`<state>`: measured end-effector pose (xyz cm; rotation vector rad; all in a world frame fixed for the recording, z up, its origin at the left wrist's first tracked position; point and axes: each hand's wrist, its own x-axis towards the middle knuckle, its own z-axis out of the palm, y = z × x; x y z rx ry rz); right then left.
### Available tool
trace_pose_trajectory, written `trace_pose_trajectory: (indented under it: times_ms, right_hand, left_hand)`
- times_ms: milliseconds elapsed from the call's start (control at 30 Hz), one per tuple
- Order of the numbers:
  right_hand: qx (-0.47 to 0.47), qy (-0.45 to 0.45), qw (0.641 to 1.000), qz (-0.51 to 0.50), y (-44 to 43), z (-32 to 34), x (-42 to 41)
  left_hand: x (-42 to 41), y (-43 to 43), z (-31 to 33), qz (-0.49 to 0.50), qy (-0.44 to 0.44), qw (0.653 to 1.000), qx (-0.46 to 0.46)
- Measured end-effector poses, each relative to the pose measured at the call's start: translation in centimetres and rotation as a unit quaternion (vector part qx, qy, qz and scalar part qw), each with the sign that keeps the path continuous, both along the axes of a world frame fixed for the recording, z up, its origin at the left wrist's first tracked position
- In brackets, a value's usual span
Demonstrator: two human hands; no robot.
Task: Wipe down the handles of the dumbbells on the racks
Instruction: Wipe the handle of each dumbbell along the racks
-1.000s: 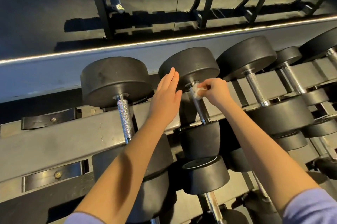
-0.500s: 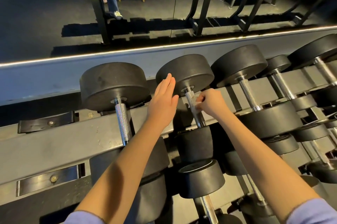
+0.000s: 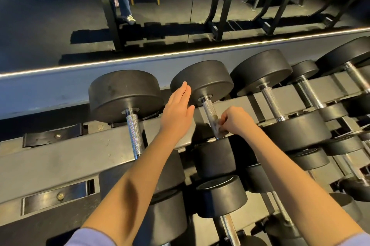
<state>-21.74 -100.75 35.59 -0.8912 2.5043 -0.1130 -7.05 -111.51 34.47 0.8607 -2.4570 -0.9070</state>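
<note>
I see my left hand (image 3: 176, 109) flat, fingers straight and together, against the far head of a dumbbell (image 3: 206, 79) on the upper row of the rack (image 3: 60, 157). My right hand (image 3: 236, 121) curls its fingers around a small wipe (image 3: 218, 128), pressing it to the lower end of that dumbbell's knurled handle (image 3: 209, 110).

The person wore pale lavender sleeves, of which only the ends showed: the left sleeve (image 3: 90, 238) was a smooth, rounded band along the bottom edge of the view, and the right sleeve (image 3: 358, 239) was a smaller patch in the bottom right corner. Both looked soft and plain, of one colour throughout, and ended high up the arms. Beyond them the left forearm (image 3: 140, 175) and right forearm (image 3: 290, 177) were bare down to the left hand (image 3: 176, 111) and right hand (image 3: 237, 120), and a dark shadow lay across the left forearm.
</note>
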Motion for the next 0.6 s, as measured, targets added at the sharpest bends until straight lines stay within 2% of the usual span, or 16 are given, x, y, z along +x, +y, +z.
trace_pose_trajectory:
  times_ms: [67, 133, 167, 233, 300, 400, 533, 600]
  right_hand:
    - [-0.095, 0.004, 0.995, -0.005, 1.0, 0.0, 0.3]
    - [-0.217, -0.009, 0.976, -0.017, 1.7, 0.3, 0.7]
    - [-0.260, -0.021, 0.965, -0.031, 2.0, 0.5, 1.0]
    - [-0.319, -0.052, 0.944, -0.062, 2.4, 0.7, 1.6]
    - [-0.349, -0.086, 0.930, -0.075, 2.6, 1.1, 1.8]
    - [-0.365, -0.136, 0.919, -0.057, 2.9, 1.2, 1.9]
    - [-0.342, -0.173, 0.923, -0.016, 3.6, 1.7, 1.6]
    - [-0.322, -0.120, 0.939, -0.019, 4.4, 1.6, 1.6]
  left_hand:
    - [0.3, 0.3, 0.0, 0.021, 0.052, 0.998, -0.021]
    - [0.5, 0.8, 0.2, -0.008, 0.070, 0.997, -0.036]
    - [0.4, 1.2, 0.3, -0.033, 0.062, 0.997, -0.017]
    - [0.0, 2.1, 0.6, -0.068, 0.039, 0.993, 0.086]
    - [-0.8, 2.9, 0.7, -0.085, 0.030, 0.980, 0.177]
    - [-1.8, 3.7, 0.5, -0.072, 0.062, 0.965, 0.244]
    - [-2.5, 3.6, 0.2, -0.004, 0.092, 0.961, 0.262]
    - [-2.8, 3.4, -0.2, 0.057, 0.105, 0.955, 0.271]
